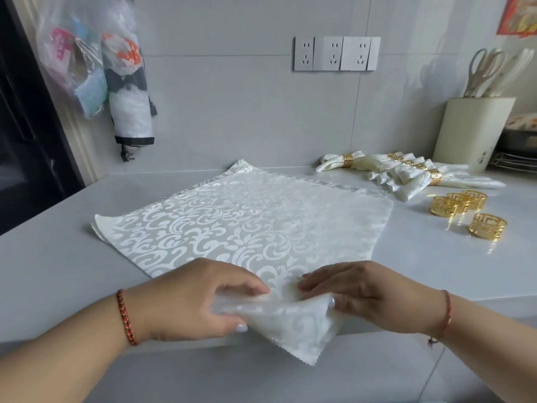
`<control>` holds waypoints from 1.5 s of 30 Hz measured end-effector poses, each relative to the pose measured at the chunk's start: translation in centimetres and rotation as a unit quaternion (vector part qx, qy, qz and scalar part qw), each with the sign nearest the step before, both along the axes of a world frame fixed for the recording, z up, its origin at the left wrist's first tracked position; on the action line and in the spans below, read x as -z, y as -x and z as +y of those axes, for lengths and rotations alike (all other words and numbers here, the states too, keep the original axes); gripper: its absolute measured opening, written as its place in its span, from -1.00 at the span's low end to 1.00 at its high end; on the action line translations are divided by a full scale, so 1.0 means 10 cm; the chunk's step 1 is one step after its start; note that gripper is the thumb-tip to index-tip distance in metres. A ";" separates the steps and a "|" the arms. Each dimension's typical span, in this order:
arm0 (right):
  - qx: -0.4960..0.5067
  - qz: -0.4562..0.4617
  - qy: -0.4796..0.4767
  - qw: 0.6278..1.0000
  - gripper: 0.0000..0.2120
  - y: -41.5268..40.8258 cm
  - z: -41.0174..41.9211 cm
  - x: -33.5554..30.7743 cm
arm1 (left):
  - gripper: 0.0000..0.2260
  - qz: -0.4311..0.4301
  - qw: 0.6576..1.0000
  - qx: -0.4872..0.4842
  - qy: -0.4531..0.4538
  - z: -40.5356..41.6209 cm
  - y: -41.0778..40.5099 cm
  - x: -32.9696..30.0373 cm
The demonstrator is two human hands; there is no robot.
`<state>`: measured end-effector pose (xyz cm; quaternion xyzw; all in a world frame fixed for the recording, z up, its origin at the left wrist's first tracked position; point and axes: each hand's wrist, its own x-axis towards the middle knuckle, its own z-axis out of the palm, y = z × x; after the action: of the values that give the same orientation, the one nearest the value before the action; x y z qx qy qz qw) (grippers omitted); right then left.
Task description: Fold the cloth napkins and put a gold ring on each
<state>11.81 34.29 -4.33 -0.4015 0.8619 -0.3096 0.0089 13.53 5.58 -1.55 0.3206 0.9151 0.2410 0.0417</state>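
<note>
Head view: the left hand (200, 298) and right hand (369, 295) are each closing a curled grip on the near corner of the patterned napkin (250, 222), which is lying flat on the table (52, 271). Loose gold rings (462, 212) are sitting right of the napkin, finished ringed napkins (406, 170) behind them.

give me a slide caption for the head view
Both hands pinch the spread napkin's near corner; loose gold rings wait.

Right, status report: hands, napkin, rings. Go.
Left hand and right hand both pinch the near corner of the cream damask cloth napkin, spread flat. Four loose gold filigree rings wait right; ringed folded napkins behind. Nothing obstructing.
</note>
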 end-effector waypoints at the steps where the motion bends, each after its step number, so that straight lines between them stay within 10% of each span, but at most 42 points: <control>1: 0.015 -0.023 0.013 1.000 -0.58 0.00 -0.01 -0.02 | -0.60 -0.013 1.000 -0.003 -0.007 -0.01 0.00 -0.02; 7: 0.150 -0.013 0.063 0.987 -0.74 0.09 -0.12 -0.15 | -0.93 -0.017 0.988 -0.091 -0.125 -0.09 0.10 -0.03; 17: 0.159 -0.021 0.187 0.969 -0.61 -0.31 -0.17 -0.51 | -0.66 -0.047 0.949 -0.130 -0.282 -0.16 -0.20 -0.12; 24: 0.151 -0.032 0.151 0.976 -0.52 -0.49 -0.13 -0.85 | -0.34 -0.086 0.956 -0.140 -0.244 -0.23 -0.36 -0.33; 30: 0.238 -0.055 0.094 0.965 -0.60 0.31 -0.37 -0.83 | -0.88 -0.054 0.947 -0.218 -0.228 -0.15 0.27 -0.37; 45: 0.342 -0.039 -0.102 0.933 -0.80 2.45 -0.73 -0.45 | -0.90 -0.041 0.932 -0.359 -0.022 -0.04 2.39 -0.12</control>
<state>-12.67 27.04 0.15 -0.0669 0.9730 -0.2195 -0.0227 -10.35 5.19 -0.33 -0.0383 0.9612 0.2727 -0.0175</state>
